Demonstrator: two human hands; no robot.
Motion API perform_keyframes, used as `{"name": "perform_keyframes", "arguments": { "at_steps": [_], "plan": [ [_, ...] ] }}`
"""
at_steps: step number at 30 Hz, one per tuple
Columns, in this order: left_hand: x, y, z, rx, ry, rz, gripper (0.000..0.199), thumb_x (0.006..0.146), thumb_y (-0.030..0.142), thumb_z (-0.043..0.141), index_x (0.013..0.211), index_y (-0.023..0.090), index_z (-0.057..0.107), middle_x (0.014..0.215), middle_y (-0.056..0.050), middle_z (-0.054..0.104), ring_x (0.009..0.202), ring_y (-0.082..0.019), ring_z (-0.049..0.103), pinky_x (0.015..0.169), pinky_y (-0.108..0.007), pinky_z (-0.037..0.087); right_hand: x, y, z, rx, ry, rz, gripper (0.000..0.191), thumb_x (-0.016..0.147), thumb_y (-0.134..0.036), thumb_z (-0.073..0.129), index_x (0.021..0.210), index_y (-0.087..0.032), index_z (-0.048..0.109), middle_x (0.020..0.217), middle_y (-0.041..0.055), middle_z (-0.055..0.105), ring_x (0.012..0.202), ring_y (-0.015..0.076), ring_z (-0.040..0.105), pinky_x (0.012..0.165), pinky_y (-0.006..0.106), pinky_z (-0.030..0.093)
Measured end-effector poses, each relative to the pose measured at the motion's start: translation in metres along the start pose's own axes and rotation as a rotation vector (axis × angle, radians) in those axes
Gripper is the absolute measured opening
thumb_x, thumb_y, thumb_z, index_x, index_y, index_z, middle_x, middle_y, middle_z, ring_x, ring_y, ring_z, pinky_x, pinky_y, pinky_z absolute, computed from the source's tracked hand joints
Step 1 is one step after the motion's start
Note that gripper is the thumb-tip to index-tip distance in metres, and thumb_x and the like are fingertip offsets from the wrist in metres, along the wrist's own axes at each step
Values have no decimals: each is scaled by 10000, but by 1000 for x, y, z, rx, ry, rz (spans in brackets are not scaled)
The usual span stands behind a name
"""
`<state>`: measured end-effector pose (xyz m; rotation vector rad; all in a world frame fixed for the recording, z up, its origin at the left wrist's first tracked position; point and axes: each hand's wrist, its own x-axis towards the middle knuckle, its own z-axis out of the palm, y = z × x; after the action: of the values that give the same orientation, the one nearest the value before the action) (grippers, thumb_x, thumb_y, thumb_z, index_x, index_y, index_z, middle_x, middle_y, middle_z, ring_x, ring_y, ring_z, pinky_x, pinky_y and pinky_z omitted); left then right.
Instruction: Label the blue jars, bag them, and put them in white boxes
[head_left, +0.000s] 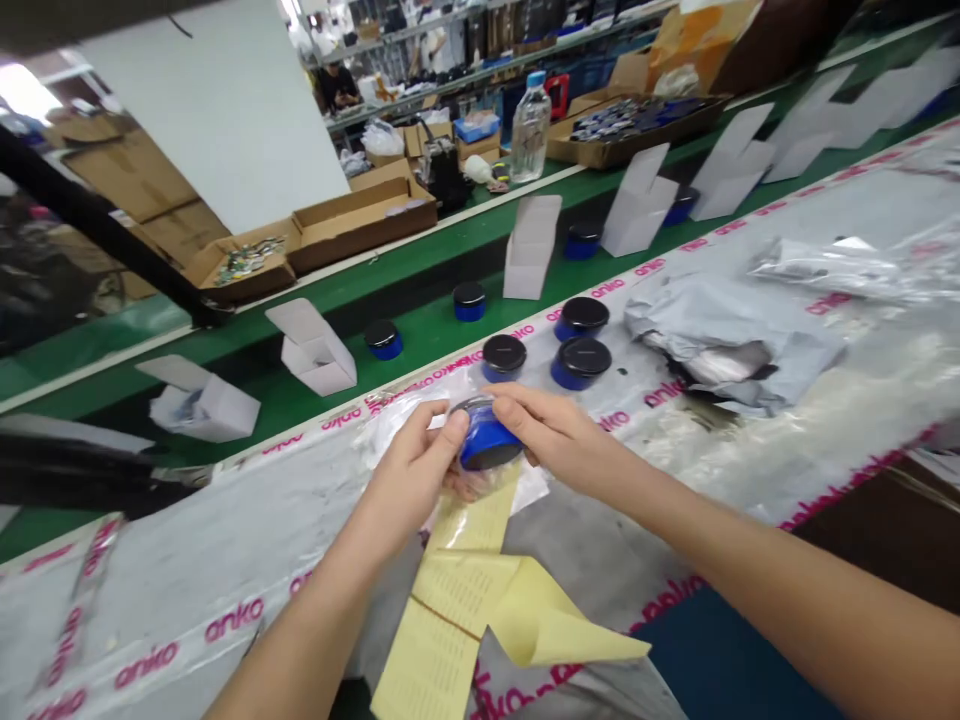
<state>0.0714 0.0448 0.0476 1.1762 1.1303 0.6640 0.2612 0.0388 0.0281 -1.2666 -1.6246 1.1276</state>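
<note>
My left hand (421,462) and my right hand (551,430) are both closed around a round blue case (489,438) with a dark, flat face. It is tilted on edge, and something clear and shiny, perhaps plastic film, lies about it. Beneath my hands a strip of yellow printed label sheet (457,600) hangs toward me, with one corner curled to the right. Just beyond my fingers stand similar blue cases with black tops: one case (504,357), a second case (581,362) and a third case (582,317).
A green conveyor belt (427,345) runs across behind, carrying open white boxes (319,350) and more blue cases (469,300). Torn grey plastic bags (735,330) lie to the right. Cardboard trays (360,222) and a water bottle (531,128) stand beyond the belt.
</note>
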Motion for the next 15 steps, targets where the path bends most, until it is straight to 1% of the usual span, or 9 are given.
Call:
{"name": "perform_keyframes", "arguments": {
  "at_steps": [1,3,5,6,7,9,11,13,15],
  "plan": [
    [-6,0,-7,-61,8,-24,583,879,613,657,1252,188,519,666,10,673,538,-181,686,543,-280,549,8,-5,6,8,-85,-22,492,1007,-565,435,1191,-197,705,855,53,691,767,201,639,620,307,487],
    [-17,-2,-22,-157,58,-51,623,877,580,675,1333,198,488,694,0,688,524,-189,700,498,-270,557,24,-14,20,13,-233,-47,539,989,-601,463,1309,-222,675,923,56,722,783,205,641,639,311,486],
    [-28,-5,-37,-216,160,-58,668,904,531,658,1435,216,403,690,-2,694,508,-196,706,471,-267,564,37,-21,36,-3,-352,-71,573,957,-593,539,1403,-242,617,931,48,738,766,204,633,659,317,485],
    [-34,-9,-44,-233,220,-52,691,917,511,647,1474,225,355,692,-4,697,496,-199,706,458,-267,563,43,-24,44,-19,-405,-92,545,944,-558,579,1391,-250,626,936,42,743,766,202,630,672,316,484],
    [-39,-13,-50,-245,275,-43,707,924,495,640,1498,233,321,720,-12,708,486,-199,706,446,-270,563,49,-25,54,-39,-454,-114,474,936,-504,605,1332,-252,667,930,35,746,761,196,626,676,309,479],
    [-47,-23,-61,-250,361,-28,713,930,480,634,1515,248,301,853,-48,739,477,-191,708,437,-281,569,59,-26,74,-85,-520,-140,281,938,-372,591,1102,-217,758,830,18,727,686,171,601,636,287,457],
    [-53,-35,-71,-214,406,-34,667,933,446,637,1495,226,353,959,-82,746,493,-178,715,455,-284,582,68,-25,94,-123,-537,-115,268,936,-277,524,879,-174,764,626,-9,628,537,140,525,546,269,408],
    [-58,-45,-80,-106,418,-40,583,921,349,658,1434,170,449,871,-71,749,504,-166,712,476,-259,577,76,-26,109,-139,-538,-98,302,921,-235,481,798,-159,747,523,-30,541,447,127,463,487,265,371],
    [-61,-49,-88,28,424,-36,487,902,233,655,1363,132,536,665,-21,714,467,-152,679,459,-223,540,82,-32,116,-155,-525,-109,263,890,-220,501,820,-164,748,546,-24,569,453,130,483,492,267,380]
  ]
}}
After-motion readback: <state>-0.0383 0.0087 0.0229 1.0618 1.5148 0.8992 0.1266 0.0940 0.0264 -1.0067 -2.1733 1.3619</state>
